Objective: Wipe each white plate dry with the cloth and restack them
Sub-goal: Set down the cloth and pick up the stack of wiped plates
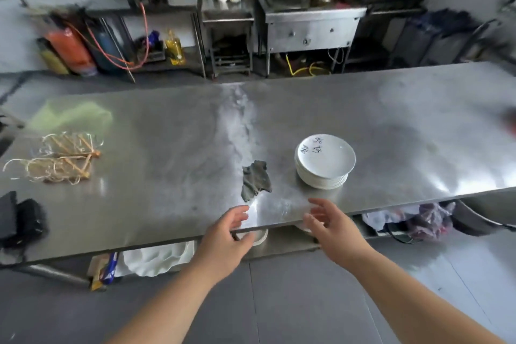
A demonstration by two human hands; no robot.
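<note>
White plates (pixel 325 160) sit stacked near the tabletop's (pixel 167 148) front edge, grey cloth (pixel 255 180) crumpled just beside them on the left. Both hands, left (pixel 223 234) and right (pixel 332 225), hover at that edge, fingers loose, holding nothing.

We held our left hand (pixel 227 234) and right hand (pixel 332 227) empty, fingers relaxed, over the steel counter's (pixel 156 131) near edge; a crumpled dark cloth (pixel 255 179) lay beside the stacked white plates (pixel 325 160).
</note>
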